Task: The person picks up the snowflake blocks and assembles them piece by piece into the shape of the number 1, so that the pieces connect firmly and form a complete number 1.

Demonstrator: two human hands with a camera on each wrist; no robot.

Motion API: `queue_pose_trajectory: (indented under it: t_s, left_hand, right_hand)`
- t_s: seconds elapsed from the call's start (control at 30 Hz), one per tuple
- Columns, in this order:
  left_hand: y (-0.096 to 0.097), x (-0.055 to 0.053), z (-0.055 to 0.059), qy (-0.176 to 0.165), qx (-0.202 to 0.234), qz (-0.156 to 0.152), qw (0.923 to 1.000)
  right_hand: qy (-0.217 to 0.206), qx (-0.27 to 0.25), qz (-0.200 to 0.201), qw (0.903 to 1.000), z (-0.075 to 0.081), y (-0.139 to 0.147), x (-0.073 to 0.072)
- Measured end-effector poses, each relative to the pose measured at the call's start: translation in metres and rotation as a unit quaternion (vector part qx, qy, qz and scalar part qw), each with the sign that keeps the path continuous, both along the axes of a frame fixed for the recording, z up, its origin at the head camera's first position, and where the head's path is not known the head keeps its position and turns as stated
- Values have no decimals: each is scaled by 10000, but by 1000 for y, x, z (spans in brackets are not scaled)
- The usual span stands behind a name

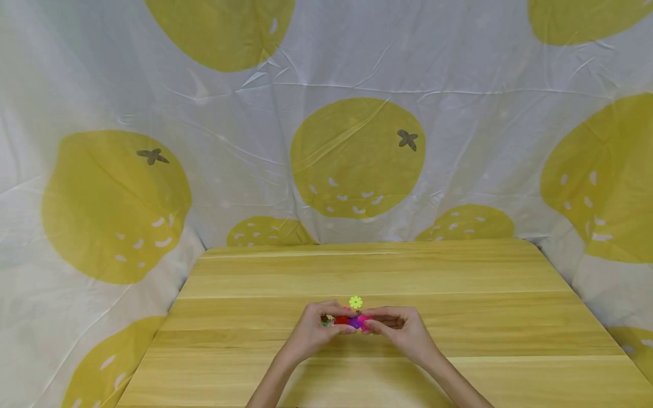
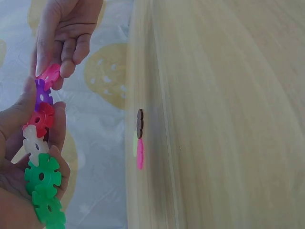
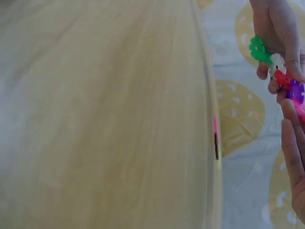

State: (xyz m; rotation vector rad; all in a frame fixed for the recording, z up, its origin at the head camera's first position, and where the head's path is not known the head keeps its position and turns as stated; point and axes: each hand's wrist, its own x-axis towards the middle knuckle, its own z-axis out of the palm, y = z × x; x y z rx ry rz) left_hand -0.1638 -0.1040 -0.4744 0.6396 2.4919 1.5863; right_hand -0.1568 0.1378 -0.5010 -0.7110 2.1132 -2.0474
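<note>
Discs (image 2: 40, 164) of notched plastic, joined rim to rim, make a short chain that a person holds above the wooden table (image 1: 459, 272), near the middle of its width. Along the row I count two green ones at one end, the outer green disc (image 2: 50, 212) and the inner green disc (image 2: 50, 179), then a white disc (image 2: 32, 143), a red disc (image 2: 46, 114), a purple disc (image 2: 46, 98) and, at the other end, a bright pink disc (image 2: 50, 75).

The left hand (image 1: 317, 331) grips the chain, its fingers curled behind the green, white and red pieces and its thumb reaching alongside the purple one. The right hand (image 1: 405, 331) pinches the bright pink disc between thumb and forefinger, with the remaining fingers bent loosely. That disc touches the purple one; whether it is fully slotted in, I cannot tell.

Just beyond the fingertips, on the tabletop, lie a yellow disc (image 1: 355, 302), a brown piece (image 2: 139, 123) and a second pink piece (image 2: 140, 155). From the left wrist the brown and pink ones show edge-on in a line, and I cannot tell whether they touch.

Behind the table hangs a pale, creased cloth (image 1: 229, 153) printed with big yellow lemons (image 1: 357, 164). Soft shadows fall on the wood beneath both forearms.
</note>
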Motion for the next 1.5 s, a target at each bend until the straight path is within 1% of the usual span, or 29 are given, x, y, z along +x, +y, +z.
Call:
queue_pose_trajectory:
  t_s: [0.13,0.23,0.3,0.37,0.43,0.5,0.63,0.73,0.83,1.03,1.13,1.23,1.33,1.4,1.5]
  left_hand:
    - [-3,1,2,-57,-58,2,10000]
    - [-5,1,4,-85,-129,-59,9999]
    - [-6,1,4,-119,-185,-165,9996]
    - [-7,2,4,-62,-304,-247,9992]
    - [-6,2,3,67,-440,-294,9986]
    - [-4,3,2,264,-540,-252,9979]
    - [1,4,1,840,-797,2,9933]
    - [5,5,-1,1142,-837,176,9898]
    - [6,5,-4,1231,-705,261,9896]
    - [3,4,-7,1055,-442,215,9932]
    - [1,3,-8,959,-350,160,9946]
    - [-2,2,-10,915,-434,208,9946]
    - [-7,1,-12,793,-510,307,9951]
    - [-10,1,-12,652,-517,367,9958]
    - [-16,2,-12,496,-478,399,9968]
  right_hand:
    - [39,-117,63,9999,-1,2,-1]
    - [-4,-165,124,9998,0,3,-1]
    - [-128,-171,145,9997,0,2,-2]
    - [-296,-205,124,9993,0,1,-2]
    - [-536,-243,23,9983,0,-1,-3]
    - [-780,-287,-107,9965,-1,-3,-3]
    - [-1249,-350,-328,9910,-2,-11,-3]
    - [-1527,-410,-454,9864,-1,-16,-2]
    - [-1701,-436,-565,9828,-1,-19,-2]
    - [-1926,-455,-529,9788,1,-22,-3]
    - [-1779,-396,-394,9825,2,-22,-4]
    - [-1379,-218,-246,9899,1,-20,-11]
    - [-1006,96,-308,9944,-2,-14,-21]
    - [-949,393,-418,9938,-4,-8,-28]
    - [-922,928,-598,9896,-5,-1,-35]
